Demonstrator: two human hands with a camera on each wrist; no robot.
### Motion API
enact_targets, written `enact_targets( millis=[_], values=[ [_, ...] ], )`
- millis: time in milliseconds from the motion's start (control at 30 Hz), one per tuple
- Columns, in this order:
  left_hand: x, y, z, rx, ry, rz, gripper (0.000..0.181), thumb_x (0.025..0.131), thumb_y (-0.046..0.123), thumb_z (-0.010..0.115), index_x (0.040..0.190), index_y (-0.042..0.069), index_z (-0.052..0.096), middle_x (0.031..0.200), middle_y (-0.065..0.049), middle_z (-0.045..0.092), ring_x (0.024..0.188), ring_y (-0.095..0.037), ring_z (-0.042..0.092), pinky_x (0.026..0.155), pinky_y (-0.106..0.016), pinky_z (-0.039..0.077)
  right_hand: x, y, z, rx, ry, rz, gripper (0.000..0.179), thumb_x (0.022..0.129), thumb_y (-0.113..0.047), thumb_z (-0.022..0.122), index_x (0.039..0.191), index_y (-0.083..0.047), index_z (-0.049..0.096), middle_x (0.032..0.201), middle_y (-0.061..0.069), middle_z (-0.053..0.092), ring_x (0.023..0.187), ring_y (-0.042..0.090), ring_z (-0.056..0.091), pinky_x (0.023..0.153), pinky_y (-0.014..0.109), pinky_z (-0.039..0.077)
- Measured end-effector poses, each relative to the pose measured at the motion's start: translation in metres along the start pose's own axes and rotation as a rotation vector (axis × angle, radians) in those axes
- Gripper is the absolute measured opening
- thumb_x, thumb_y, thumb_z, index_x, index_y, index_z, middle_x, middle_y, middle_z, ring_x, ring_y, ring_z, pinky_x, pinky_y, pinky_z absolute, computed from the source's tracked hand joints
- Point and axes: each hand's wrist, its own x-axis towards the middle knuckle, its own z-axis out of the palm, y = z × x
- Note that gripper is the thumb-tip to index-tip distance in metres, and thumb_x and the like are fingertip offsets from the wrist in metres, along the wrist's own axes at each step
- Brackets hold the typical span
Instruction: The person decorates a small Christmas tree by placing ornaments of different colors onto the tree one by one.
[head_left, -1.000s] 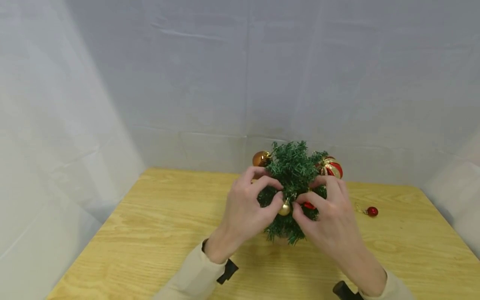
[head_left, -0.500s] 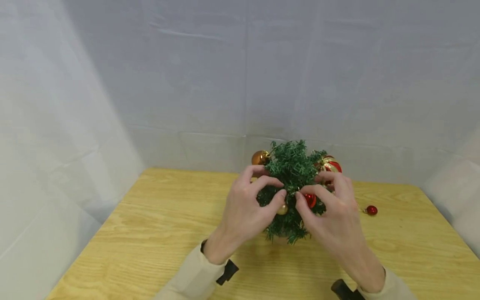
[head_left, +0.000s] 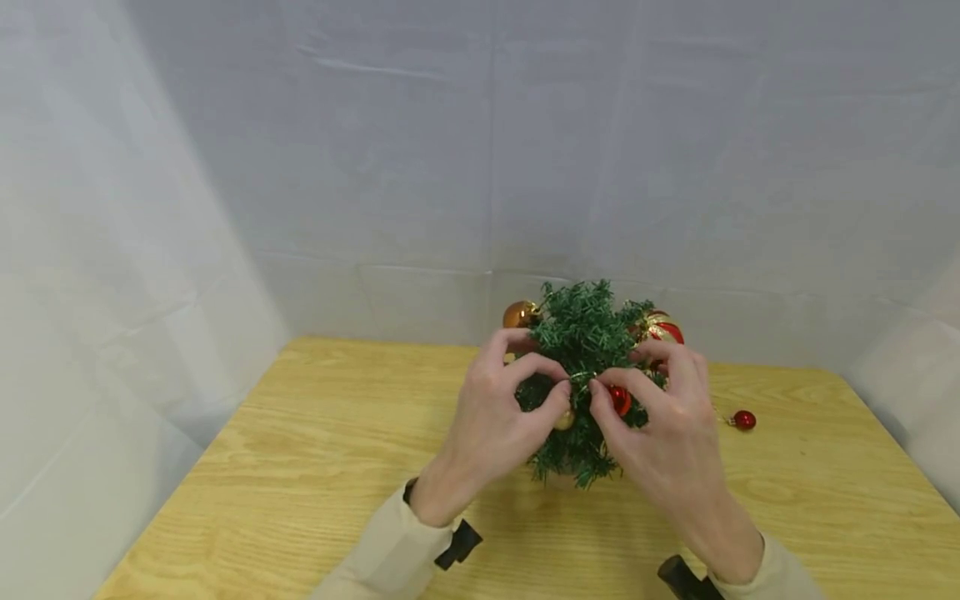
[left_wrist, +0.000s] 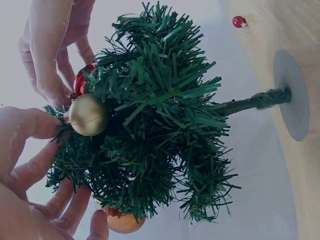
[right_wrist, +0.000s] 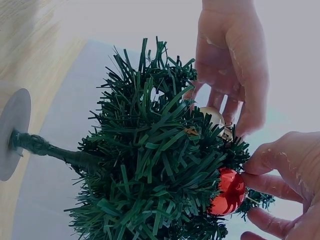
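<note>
A small artificial Christmas tree (head_left: 585, 321) stands on the table between both hands. Thumb and index finger of my left hand (head_left: 495, 412) pinch a thin gold string (head_left: 582, 377) at the front branches. Across from it, my right hand (head_left: 667, 421) pinches the string's other side, its fingertips beside a shiny red bauble (head_left: 621, 401). Just below the left fingertips hangs a matte gold bauble (left_wrist: 88, 115), partly covered in the head view. The branch tips and fingers hide where the string is fastened.
An orange-gold bauble (head_left: 521, 316) hangs at the tree's left, a red-and-gold striped one (head_left: 662, 327) at its right. A small red bauble (head_left: 743, 420) lies on the wooden table (head_left: 337, 433). The tree's round grey base (left_wrist: 292, 95) shows in the left wrist view.
My right hand has shifted slightly right and up, uncovering more of the red bauble. The left fingertips now cover more of the gold bauble, and the string shows between both hands.
</note>
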Motion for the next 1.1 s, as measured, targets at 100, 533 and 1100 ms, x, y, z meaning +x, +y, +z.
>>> enact_targets(
  millis=[100, 533, 1100],
  values=[
    [-0.0005, 0.0003, 0.0002, -0.026, 0.001, -0.018, 0.004, 0.091, 0.018, 0.073, 0.093, 0.016, 0.076, 0.131, -0.01, 0.058, 0.128, -0.028, 0.057, 0.102, -0.051, 0.051, -0.0004, -0.0002, 0.0003, 0.0, 0.004, -0.005, 0.008, 0.077, -0.004, 0.081, 0.083, -0.005, 0.077, 0.107, 0.024, 0.06, 0.1, 0.045, 0.051, 0.083, 0.055, 0.04],
    [-0.0017, 0.0004, -0.0004, -0.106, 0.019, -0.049, 0.005, 0.092, 0.019, 0.072, 0.096, 0.016, 0.074, 0.134, -0.008, 0.055, 0.13, -0.026, 0.054, 0.104, -0.051, 0.049, 0.0006, -0.0021, 0.0006, -0.024, 0.017, -0.023, 0.014, 0.09, -0.016, 0.072, 0.085, -0.003, 0.076, 0.117, 0.028, 0.058, 0.108, 0.049, 0.048, 0.092, 0.061, 0.04],
    [0.0022, 0.0013, -0.0006, -0.103, -0.058, -0.001, 0.017, 0.098, 0.026, 0.069, 0.112, 0.022, 0.078, 0.15, -0.012, 0.044, 0.143, -0.026, 0.042, 0.111, -0.059, 0.041, -0.0009, -0.0049, -0.0028, -0.066, 0.002, -0.117, 0.046, 0.107, -0.037, 0.048, 0.094, -0.006, 0.079, 0.12, 0.031, 0.056, 0.124, 0.054, 0.046, 0.106, 0.066, 0.036]
  ],
)
